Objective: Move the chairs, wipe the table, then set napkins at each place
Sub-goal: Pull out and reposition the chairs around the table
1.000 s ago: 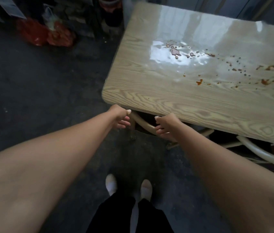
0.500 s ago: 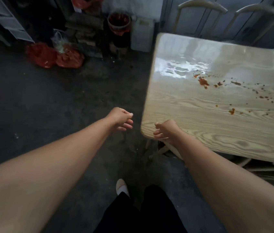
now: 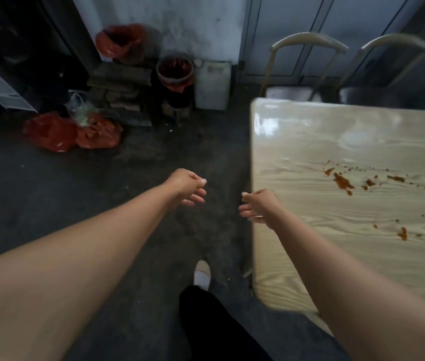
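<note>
A light wood-grain table (image 3: 310,162) fills the right side, with brown sauce spatters (image 3: 343,182) across its glossy top. Two chairs with curved pale backs stand at its far side: one (image 3: 308,39) near the corner, another (image 3: 396,41) to its right. My left hand (image 3: 188,190) hangs over the dark floor, left of the table's edge, fingers loosely apart and holding nothing. My right hand (image 3: 258,205) hovers at the table's left edge, fingers apart and empty. No napkins or cloth are in view.
Red plastic bags (image 3: 70,132) lie on the floor at left, with stacked bricks (image 3: 120,95), a red-lined bucket (image 3: 175,70) and a white jug (image 3: 212,84) against the back wall. My foot (image 3: 202,274) stands on the dark floor beside the table.
Both hands have let go of the chair back under the table's near edge and come up empty. The view has swung left around the table corner, showing the far chairs.
</note>
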Motion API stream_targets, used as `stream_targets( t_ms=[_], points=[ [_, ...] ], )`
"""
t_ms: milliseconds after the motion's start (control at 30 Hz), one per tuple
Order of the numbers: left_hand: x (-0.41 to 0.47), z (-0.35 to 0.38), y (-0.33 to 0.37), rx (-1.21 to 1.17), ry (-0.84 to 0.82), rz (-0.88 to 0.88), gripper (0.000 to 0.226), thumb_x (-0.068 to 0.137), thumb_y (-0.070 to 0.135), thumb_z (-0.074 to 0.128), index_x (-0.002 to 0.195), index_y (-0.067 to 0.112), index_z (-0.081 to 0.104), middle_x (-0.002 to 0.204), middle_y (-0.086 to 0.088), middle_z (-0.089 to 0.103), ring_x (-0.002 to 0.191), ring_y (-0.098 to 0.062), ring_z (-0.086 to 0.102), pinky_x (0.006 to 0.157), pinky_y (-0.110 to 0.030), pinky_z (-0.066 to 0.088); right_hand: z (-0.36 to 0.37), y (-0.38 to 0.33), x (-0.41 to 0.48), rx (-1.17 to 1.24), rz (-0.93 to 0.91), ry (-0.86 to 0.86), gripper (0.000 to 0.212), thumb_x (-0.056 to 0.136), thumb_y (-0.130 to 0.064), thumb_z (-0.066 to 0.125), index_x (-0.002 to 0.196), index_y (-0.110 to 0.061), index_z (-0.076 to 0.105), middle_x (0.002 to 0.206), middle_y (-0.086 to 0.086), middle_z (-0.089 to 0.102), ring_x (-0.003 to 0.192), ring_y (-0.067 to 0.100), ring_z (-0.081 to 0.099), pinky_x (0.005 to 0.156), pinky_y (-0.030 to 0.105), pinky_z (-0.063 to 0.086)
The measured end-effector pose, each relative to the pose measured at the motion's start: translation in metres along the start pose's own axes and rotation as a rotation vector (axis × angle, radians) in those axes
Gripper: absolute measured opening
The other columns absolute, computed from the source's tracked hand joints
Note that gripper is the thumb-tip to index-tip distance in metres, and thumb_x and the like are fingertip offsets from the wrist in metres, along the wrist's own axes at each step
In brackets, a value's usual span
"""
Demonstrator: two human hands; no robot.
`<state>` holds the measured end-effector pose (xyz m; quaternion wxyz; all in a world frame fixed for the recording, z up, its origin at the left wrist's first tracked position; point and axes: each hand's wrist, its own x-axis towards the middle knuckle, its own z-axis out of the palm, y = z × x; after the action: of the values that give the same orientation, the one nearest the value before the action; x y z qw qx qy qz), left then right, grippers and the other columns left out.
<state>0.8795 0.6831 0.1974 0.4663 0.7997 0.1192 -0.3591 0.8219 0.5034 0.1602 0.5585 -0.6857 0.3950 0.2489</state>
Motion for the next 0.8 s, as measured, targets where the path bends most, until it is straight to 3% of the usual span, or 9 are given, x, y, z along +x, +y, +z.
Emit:
stream_targets(
  t_ms=[133, 233, 333, 433, 600, 667, 800],
  points=[
    [0.048, -0.052, 0.051, 0.035, -0.008, 0.018, 0.02, 0.099, 0.024, 0.052, 0.11, 0.01, 0.059, 0.104, -0.011, 0.069, 0.08, -0.021, 0.07, 0.07, -0.031, 0.054, 0.021, -0.073, 0.037, 0.039, 0.04, -0.021, 0.017, 0.101, -0.026, 0.048, 0.092, -0.011, 0.051, 0.07, 0.006, 0.05, 0.052, 0.012, 0.041, 0.052, 0.02, 0.024],
    [0.08, -0.084, 0.082, 0.038, -0.008, 0.048, 0.02, 0.099, 0.024, 0.052, 0.11, 0.01, 0.059, 0.103, -0.011, 0.069, 0.083, -0.022, 0.07, 0.074, -0.034, 0.055, 0.029, -0.126, 0.059, 0.017, 0.012, -0.004, 0.025, 0.101, -0.029, 0.049, 0.083, -0.012, 0.053, 0.072, 0.004, 0.059, 0.053, 0.011, 0.049, 0.052, 0.02, 0.034],
    [0.116, -0.112, 0.108, 0.046, -0.026, 0.058, 0.02, 0.099, 0.024, 0.052, 0.111, 0.01, 0.059, 0.102, -0.011, 0.069, 0.083, -0.022, 0.07, 0.071, -0.033, 0.055, 0.034, -0.175, 0.078, 0.04, -0.012, 0.005, 0.023, 0.1, -0.03, 0.049, 0.086, -0.012, 0.055, 0.073, 0.004, 0.061, 0.054, 0.011, 0.052, 0.052, 0.021, 0.036],
    [0.161, -0.139, 0.139, 0.068, -0.057, 0.073, 0.022, 0.099, 0.024, 0.051, 0.113, 0.009, 0.059, 0.1, -0.01, 0.069, 0.08, -0.02, 0.07, 0.071, -0.033, 0.055, 0.034, -0.222, 0.106, 0.069, -0.021, 0.023, 0.019, 0.1, -0.031, 0.049, 0.101, -0.013, 0.054, 0.086, 0.006, 0.065, 0.058, 0.01, 0.055, 0.053, 0.02, 0.037],
    [0.235, -0.178, 0.201, 0.115, -0.103, 0.137, 0.023, 0.099, 0.024, 0.051, 0.115, 0.009, 0.058, 0.1, -0.01, 0.069, 0.081, -0.02, 0.07, 0.072, -0.033, 0.054, 0.026, -0.29, 0.148, 0.157, -0.016, 0.09, 0.021, 0.102, -0.031, 0.046, 0.098, -0.014, 0.056, 0.105, 0.01, 0.067, 0.064, 0.011, 0.058, 0.054, 0.02, 0.035],
    [0.264, -0.193, 0.232, 0.146, -0.135, 0.142, 0.024, 0.099, 0.024, 0.05, 0.117, 0.009, 0.058, 0.1, -0.01, 0.069, 0.083, -0.02, 0.07, 0.071, -0.032, 0.054, 0.023, -0.319, 0.163, 0.19, 0.017, 0.112, 0.025, 0.102, -0.029, 0.045, 0.108, -0.009, 0.059, 0.114, 0.014, 0.068, 0.074, 0.014, 0.061, 0.055, 0.02, 0.035],
    [0.308, -0.198, 0.29, 0.2, -0.192, 0.183, 0.024, 0.1, 0.023, 0.049, 0.117, 0.008, 0.058, 0.095, -0.007, 0.068, 0.077, -0.018, 0.068, 0.07, -0.03, 0.054, 0.007, -0.356, 0.191, 0.26, 0.02, 0.167, 0.033, 0.101, -0.027, 0.048, 0.12, -0.003, 0.059, 0.099, 0.01, 0.066, 0.064, 0.011, 0.06, 0.055, 0.021, 0.039]
  ],
)
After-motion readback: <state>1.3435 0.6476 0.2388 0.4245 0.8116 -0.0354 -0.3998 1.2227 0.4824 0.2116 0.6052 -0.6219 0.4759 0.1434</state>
